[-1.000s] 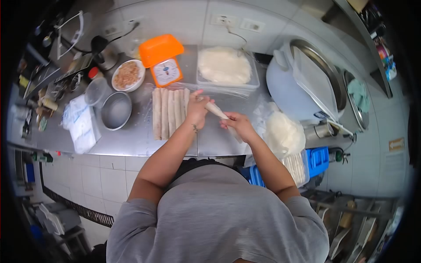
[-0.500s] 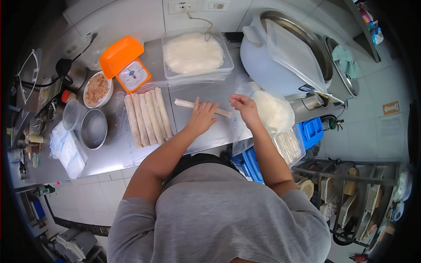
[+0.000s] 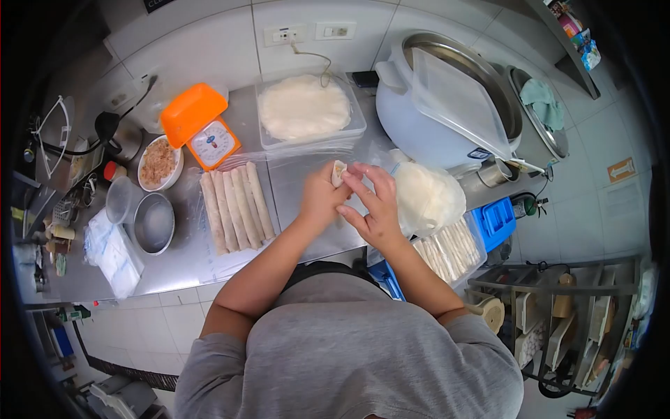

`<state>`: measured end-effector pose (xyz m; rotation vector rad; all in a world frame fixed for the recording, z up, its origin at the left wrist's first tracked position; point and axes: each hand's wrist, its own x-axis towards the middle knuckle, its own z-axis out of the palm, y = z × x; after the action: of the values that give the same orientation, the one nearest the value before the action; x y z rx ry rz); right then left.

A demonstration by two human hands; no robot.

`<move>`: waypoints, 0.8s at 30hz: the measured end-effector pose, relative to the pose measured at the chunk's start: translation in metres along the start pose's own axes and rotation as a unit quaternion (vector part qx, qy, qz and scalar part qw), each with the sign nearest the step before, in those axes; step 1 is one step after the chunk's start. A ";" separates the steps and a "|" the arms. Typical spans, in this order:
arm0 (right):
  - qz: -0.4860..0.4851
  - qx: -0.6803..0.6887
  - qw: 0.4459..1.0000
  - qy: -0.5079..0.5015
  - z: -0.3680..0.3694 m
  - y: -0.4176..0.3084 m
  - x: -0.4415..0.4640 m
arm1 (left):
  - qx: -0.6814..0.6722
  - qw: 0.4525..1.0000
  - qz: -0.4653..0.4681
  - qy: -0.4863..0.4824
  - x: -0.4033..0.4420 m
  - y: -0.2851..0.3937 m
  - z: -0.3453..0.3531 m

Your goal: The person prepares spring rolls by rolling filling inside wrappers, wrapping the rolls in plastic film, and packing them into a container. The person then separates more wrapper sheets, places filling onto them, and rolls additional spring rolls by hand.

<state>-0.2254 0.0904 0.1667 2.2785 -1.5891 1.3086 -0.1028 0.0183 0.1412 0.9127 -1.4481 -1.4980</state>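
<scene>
We note: L hand (image 3: 319, 199) fingers gripping roll (image 3: 338, 173) | R hand (image 3: 379, 213) fingers part-open at its end | Poss. defect: excess squeeze splits wrapper.

In the centre of the frame, the left hand (image 3: 321, 201) is closed around a pale roll (image 3: 338, 173) with its end showing at the top, and the right hand (image 3: 379, 209) has its fingertips at that end. Left of them, more pale rolls (image 3: 238, 208) lie side by side on the steel worktop (image 3: 178, 265), below an orange scale (image 3: 212, 143); a clear tub (image 3: 314, 142) of white food stands at upper centre, left of a large tub (image 3: 403, 115) at upper right
</scene>
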 end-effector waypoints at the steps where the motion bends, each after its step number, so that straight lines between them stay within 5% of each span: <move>1: -0.012 -0.005 1.000 -0.002 0.001 0.000 0.003 | 0.013 1.000 -0.006 0.005 -0.003 0.001 -0.001; 10: -0.081 0.032 0.994 -0.074 0.004 -0.004 0.036 | 0.036 0.998 0.005 -0.044 -0.020 0.009 -0.025; 12: -0.040 0.164 0.981 -0.096 0.001 0.002 0.042 | 0.003 0.998 0.018 -0.063 -0.026 0.016 -0.030; 16: 0.085 0.399 0.907 -0.107 0.005 -0.006 0.051 | -0.012 0.974 -0.122 -0.189 -0.028 0.040 -0.051; 24: -0.039 0.362 0.923 -0.121 0.005 -0.008 0.051 | -0.111 0.929 -0.160 -0.316 -0.032 0.044 -0.066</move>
<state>-0.2107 0.0539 0.2007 2.9773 -1.1563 1.8948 -0.0261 0.0235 0.1790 0.5598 -1.5621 -2.2991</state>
